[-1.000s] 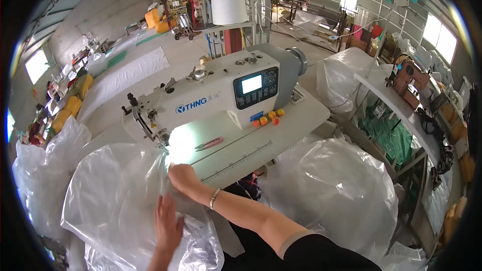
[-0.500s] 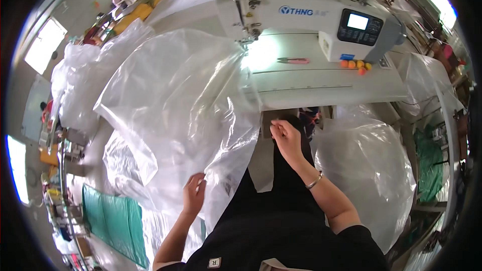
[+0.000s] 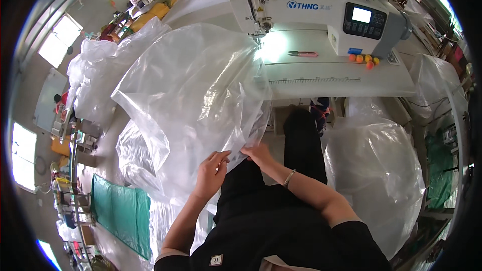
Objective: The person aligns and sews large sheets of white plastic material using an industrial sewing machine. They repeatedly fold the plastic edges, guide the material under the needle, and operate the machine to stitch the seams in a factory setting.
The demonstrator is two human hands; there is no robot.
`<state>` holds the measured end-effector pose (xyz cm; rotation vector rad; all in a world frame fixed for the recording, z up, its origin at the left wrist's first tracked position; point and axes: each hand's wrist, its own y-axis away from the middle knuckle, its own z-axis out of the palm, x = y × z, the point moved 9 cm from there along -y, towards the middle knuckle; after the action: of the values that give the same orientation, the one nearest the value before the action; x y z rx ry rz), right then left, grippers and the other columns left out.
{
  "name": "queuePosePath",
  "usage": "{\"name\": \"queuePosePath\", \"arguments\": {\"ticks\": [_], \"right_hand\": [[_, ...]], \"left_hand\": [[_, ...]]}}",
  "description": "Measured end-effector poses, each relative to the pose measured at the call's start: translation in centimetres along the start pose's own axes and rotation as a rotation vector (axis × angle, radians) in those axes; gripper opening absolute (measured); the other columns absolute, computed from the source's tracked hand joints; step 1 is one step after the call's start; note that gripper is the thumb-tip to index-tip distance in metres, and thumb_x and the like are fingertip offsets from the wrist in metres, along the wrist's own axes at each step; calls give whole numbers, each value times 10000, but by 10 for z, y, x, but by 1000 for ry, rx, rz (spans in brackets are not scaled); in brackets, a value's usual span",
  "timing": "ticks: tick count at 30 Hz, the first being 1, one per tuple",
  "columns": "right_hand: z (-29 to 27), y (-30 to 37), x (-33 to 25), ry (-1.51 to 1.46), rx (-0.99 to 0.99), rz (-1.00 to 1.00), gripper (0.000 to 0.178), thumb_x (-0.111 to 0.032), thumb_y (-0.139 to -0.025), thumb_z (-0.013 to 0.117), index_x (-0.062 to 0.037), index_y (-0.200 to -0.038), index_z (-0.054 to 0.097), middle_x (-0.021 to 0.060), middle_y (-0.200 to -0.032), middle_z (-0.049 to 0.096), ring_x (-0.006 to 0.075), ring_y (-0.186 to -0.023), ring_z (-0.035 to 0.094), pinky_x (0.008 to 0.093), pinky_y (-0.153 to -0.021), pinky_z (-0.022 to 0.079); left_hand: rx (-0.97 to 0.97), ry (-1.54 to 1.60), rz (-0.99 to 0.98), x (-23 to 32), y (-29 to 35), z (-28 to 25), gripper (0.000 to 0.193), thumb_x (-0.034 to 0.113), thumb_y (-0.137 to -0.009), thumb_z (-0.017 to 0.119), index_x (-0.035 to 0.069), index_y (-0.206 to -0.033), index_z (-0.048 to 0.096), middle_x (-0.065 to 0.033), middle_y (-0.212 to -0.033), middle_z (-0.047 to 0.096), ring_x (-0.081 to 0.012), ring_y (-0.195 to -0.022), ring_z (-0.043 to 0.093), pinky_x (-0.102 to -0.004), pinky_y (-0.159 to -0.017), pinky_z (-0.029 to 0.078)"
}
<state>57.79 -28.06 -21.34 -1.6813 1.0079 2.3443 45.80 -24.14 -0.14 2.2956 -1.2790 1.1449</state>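
A large clear plastic sheet spreads in loose folds over the left of the table and down toward my lap. Its upper right corner runs under the needle of a white sewing machine, where a bright lamp glows. My right hand pinches the sheet's lower right edge above my lap. Just left of it, my left hand has its fingers bent and closed on the same sheet; the tips partly hide what they grip. A bracelet circles my right wrist.
Pink-handled thread snips lie on the machine bed, near several small orange and yellow balls. More clear plastic is heaped at right and far left. A green sheet lies on the floor at left.
My right hand has come down and left from near the table edge to the plastic's edge. My left hand has moved up and right, closer to it. The view has shifted slightly.
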Motion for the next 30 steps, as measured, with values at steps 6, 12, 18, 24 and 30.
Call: {"name": "queuePosePath", "arguments": {"ticks": [6, 12, 18, 24, 30], "right_hand": [[42, 67, -9, 101, -355, -244, 232, -217, -826, 711, 8, -834, 657, 44, -693, 628, 83, -637, 581, 288, -579, 480], [13, 169, -99, 249, -387, -541, 178, -187, -861, 694, -16, -868, 644, 25, -731, 642, 62, -688, 578, 258, -616, 477], [39, 182, -113, 730, -357, -875, 187, -201, -843, 643, -16, -824, 629, 157, -749, 633, 358, -709, 629, 423, -634, 501], [19, 143, -106, 474, -684, -445, 328, -342, -924, 570, -36, -847, 658, 86, -657, 640, 220, -591, 636, 354, -563, 495], [-5, 38, -83, -38, -212, -294, 227, -256, -925, 562, -61, -994, 654, 48, -977, 680, 159, -859, 648, 296, -686, 504]], "left_hand": [[-189, -40, 67, 31, 5, 1, 269, -50, -834, 530, -13, -1073, 647, -114, -825, 606, -192, -715, 613, -283, -645, 477], [-209, 52, 178, 54, 3, 17, 225, -53, -837, 537, -37, -1038, 637, -120, -801, 596, -214, -690, 596, -295, -626, 465], [-215, 176, 80, 43, 8, 38, 74, 26, -863, 587, -43, -887, 598, -112, -785, 585, -183, -663, 570, -290, -612, 457], [-154, 156, -37, 33, 5, 32, 134, 86, -839, 651, -13, -792, 574, -92, -680, 546, -165, -566, 521, -292, -547, 434], [-103, -27, 345, 96, -5, 29, 112, 21, -792, 629, -7, -737, 536, -143, -656, 517, -287, -561, 542, -361, -509, 417]]}}
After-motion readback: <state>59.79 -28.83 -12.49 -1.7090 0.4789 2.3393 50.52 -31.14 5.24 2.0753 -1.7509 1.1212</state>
